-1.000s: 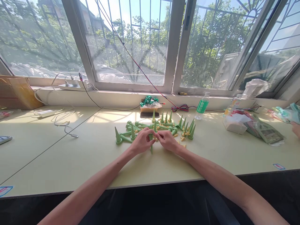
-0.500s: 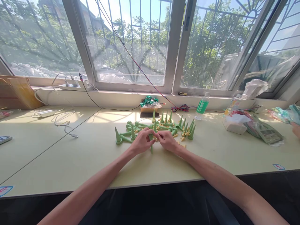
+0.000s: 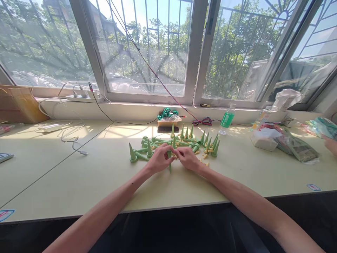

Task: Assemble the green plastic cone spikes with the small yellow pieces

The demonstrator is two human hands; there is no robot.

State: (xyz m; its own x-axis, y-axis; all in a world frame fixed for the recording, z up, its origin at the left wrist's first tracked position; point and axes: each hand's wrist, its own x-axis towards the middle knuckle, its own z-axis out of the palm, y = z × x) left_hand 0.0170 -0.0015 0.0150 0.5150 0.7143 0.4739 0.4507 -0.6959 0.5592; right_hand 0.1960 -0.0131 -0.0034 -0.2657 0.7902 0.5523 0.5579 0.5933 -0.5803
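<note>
My left hand (image 3: pixel 160 158) is closed round a green plastic spike (image 3: pixel 170 166), its point downward just above or on the tabletop. My right hand (image 3: pixel 187 157) is pinched at the upper end of that spike, its fingertips meeting those of the left. Whatever the right fingers grip is hidden. Behind both hands lie several more green spikes (image 3: pixel 142 150), some on their sides. Others, like the green cone (image 3: pixel 132 154) at the left, stand upright. Small yellow plastic pieces (image 3: pixel 205 156) are scattered beside my right hand, and some sit at the bases of the upright spikes.
Toward the window are a small box (image 3: pixel 168 123) with green material, a dark phone (image 3: pixel 167 129) and a bottle (image 3: pixel 227 120). Tissues (image 3: pixel 264 141) and plastic bags (image 3: pixel 300 147) lie on the right. Another person's hand (image 3: pixel 331 146) shows at the right edge. A white cable (image 3: pixel 75 141) lies left.
My hands and the spike stay practically in the same place. At the far right, the other person's hand and the plastic bag beside it have shifted slightly.
</note>
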